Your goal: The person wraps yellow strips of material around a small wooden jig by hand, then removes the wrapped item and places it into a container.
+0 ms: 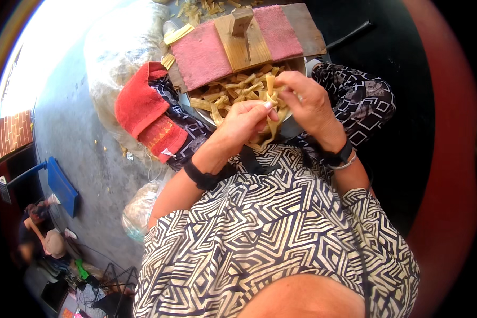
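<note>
My left hand (248, 119) grips a pale yellow strip of dried husk or leaf (271, 99) between thumb and fingers. Close on its right, my right hand (304, 99) has its fingers bent beside the strip's upright end; whether they pinch it is hard to tell. Folded and knotted strips (238, 89) fill a basin in front of me, its rim mostly hidden. Across the basin's far side lies a wooden board (312, 30) with pink cloth (200, 53) on it and an upright wooden block (241, 22) fixed at the middle.
A red towel (141, 107) drapes over my leg at the left. Beyond it stands a large translucent sack (123, 51), with a smaller filled bag (140, 206) nearer me. Loose strips (194, 12) lie past the board. Another person (37, 226) is at the far lower left, near a blue panel (61, 187).
</note>
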Demonstrator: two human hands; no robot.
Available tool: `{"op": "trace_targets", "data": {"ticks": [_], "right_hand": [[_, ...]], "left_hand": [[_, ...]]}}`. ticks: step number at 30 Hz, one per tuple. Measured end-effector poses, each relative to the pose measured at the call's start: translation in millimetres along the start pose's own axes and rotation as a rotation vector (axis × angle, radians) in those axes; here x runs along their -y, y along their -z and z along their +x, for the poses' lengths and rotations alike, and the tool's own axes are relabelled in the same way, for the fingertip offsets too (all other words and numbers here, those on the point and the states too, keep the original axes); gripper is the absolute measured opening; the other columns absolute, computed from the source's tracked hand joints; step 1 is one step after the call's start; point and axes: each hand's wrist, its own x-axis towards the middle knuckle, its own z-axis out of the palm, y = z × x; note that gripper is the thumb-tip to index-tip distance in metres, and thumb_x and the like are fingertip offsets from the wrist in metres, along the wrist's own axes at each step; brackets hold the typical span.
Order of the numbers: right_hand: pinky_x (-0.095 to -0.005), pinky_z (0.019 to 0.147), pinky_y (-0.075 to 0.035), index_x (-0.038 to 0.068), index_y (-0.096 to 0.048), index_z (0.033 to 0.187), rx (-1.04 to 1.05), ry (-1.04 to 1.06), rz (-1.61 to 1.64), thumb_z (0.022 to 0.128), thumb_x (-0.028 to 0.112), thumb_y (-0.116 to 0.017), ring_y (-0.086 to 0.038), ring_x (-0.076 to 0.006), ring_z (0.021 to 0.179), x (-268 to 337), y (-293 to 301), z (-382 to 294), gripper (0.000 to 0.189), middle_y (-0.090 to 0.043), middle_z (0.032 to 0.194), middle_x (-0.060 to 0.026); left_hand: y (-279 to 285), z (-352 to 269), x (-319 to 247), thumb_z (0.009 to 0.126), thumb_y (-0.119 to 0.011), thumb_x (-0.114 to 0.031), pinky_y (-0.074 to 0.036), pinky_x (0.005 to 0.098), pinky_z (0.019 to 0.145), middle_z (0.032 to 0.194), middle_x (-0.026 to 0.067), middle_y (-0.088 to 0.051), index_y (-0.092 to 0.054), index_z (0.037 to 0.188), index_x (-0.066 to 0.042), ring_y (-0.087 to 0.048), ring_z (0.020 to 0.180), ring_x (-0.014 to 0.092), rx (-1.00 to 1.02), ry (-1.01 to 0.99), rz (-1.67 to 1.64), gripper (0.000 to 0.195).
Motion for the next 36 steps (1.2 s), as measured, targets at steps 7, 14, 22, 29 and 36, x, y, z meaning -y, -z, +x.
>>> {"op": "trace_targets", "data": {"ticks": [7,14,22,29,36], "right_hand": [[-0.0189,0.069,-0.049,0.0,-0.059,0.116,0.148,-0.445,0.693,0.09,0.01,-0.063,-0.057,-0.0054,0.075,-5.0,30.6,5.1,0.029,-0.064,0.095,-0.0035],[-0.0267,0.063,-0.049,0.0,-0.064,0.102,0.107,-0.234,0.39,0.08,0.005,-0.067,-0.062,-0.0168,0.069,3.9,9.7,1.8,0.023,-0.064,0.077,-0.0065],[-0.0363,0.065,-0.05,0.004,-0.064,0.095,0.322,-0.117,0.014,0.082,0.013,-0.065,-0.063,-0.0312,0.077,-11.5,24.1,-0.4,0.015,-0.064,0.084,-0.014],[-0.0382,0.093,-0.044,0.009,-0.06,0.117,0.275,0.157,-0.184,0.074,0.014,-0.072,-0.057,-0.031,0.108,19.3,26.6,19.7,0.045,-0.06,0.118,-0.0117],[-0.0403,0.062,-0.043,0.005,-0.051,0.076,0.474,0.262,-0.012,0.088,0.021,-0.06,-0.054,-0.0313,0.067,19.3,45.5,18.1,0.022,-0.049,0.068,-0.0109]], "left_hand": [[7.4,-8.6,-2.4,0.089,-0.058,-0.012,-0.049,0.0397,0.063,0.082,0.0175,-0.063,-0.062,0.098,-0.004,-0.063,0.075,0.035,-0.565,-0.775,1.262,0.012],[3.6,-9.5,-7.7,0.089,-0.06,-0.012,-0.047,0.0369,0.059,0.071,0.017,-0.06,-0.061,0.093,-0.002,-0.062,0.068,0.034,-0.505,-0.795,1.007,0.01],[21.7,-22.8,-16.5,0.09,-0.061,-0.021,-0.046,0.0374,0.055,0.064,0.0158,-0.058,-0.063,0.08,-0.003,-0.06,0.06,0.032,-0.412,-0.602,1.138,0.021],[12.5,-19.7,-21.3,0.09,-0.06,-0.018,-0.044,0.0365,0.054,0.066,0.0169,-0.057,-0.061,0.08,-0.001,-0.058,0.06,0.033,-0.359,-0.649,1.087,0.019],[19.0,-50.8,-44.9,0.088,-0.061,-0.018,-0.043,0.0388,0.054,0.062,0.0176,-0.054,-0.057,0.074,-0.001,-0.055,0.059,0.036,-0.08,-0.59,0.998,0.022]]}}
